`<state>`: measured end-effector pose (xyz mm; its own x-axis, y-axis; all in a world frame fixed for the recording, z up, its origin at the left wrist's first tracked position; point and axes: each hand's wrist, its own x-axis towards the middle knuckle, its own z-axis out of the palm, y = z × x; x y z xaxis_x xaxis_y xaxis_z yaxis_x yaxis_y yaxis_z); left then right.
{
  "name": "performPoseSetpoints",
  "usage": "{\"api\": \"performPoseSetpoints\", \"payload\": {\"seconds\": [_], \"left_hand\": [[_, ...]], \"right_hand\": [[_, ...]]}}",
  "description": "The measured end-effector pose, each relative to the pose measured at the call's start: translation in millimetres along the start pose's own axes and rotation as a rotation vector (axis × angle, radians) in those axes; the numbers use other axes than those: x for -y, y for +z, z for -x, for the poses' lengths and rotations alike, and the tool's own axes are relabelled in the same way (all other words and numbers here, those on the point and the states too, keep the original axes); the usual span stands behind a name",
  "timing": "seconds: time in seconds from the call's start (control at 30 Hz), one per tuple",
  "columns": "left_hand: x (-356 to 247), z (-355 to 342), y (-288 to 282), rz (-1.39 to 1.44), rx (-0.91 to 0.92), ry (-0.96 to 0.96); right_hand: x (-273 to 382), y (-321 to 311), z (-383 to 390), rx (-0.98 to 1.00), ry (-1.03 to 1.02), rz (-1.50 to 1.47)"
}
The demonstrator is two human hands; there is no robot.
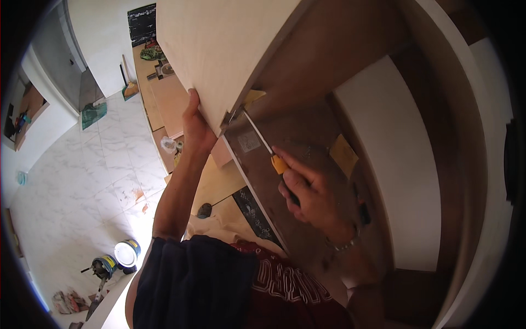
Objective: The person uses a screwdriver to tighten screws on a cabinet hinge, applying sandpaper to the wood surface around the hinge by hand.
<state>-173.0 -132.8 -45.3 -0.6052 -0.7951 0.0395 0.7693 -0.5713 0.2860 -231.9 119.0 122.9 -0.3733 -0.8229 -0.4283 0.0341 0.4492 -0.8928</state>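
My left hand (198, 125) grips the lower outer edge of a pale wooden cabinet door (219, 49), its thumb lying up along the face. My right hand (313, 193) is closed around the yellow and black handle of a screwdriver (258, 131). The long metal shaft points up and left, its tip at a metal hinge (233, 117) by the door's lower corner. Whether the tip sits in a screw is too small to tell. Just above the hinge shows a small yellowish piece (254, 97) whose kind I cannot make out.
Inside the brown cabinet (296, 131) lie a yellowish sheet (343, 156) and a small dark tool (361, 208). Wooden boards (164, 104) lie left of the door. Farther left, a broom (129, 88), a paint bucket (127, 253) and a power tool (103, 268) are on the tiled floor.
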Motion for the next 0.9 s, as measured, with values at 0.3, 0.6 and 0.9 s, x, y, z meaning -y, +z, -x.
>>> {"api": "performPoseSetpoints", "payload": {"seconds": [0.3, 0.6, 0.9], "left_hand": [[-35, -39, -24, 0.075, -0.001, -0.009], [-91, -58, -94, 0.069, -0.133, 0.158], [-100, 157, -104, -0.406, 0.006, 0.399]], "right_hand": [[-7, -28, 27, -0.088, -0.063, 0.266], [-75, -96, 68, -0.316, -0.414, 0.619], [-119, -133, 44, -0.337, -0.318, 0.612]]}}
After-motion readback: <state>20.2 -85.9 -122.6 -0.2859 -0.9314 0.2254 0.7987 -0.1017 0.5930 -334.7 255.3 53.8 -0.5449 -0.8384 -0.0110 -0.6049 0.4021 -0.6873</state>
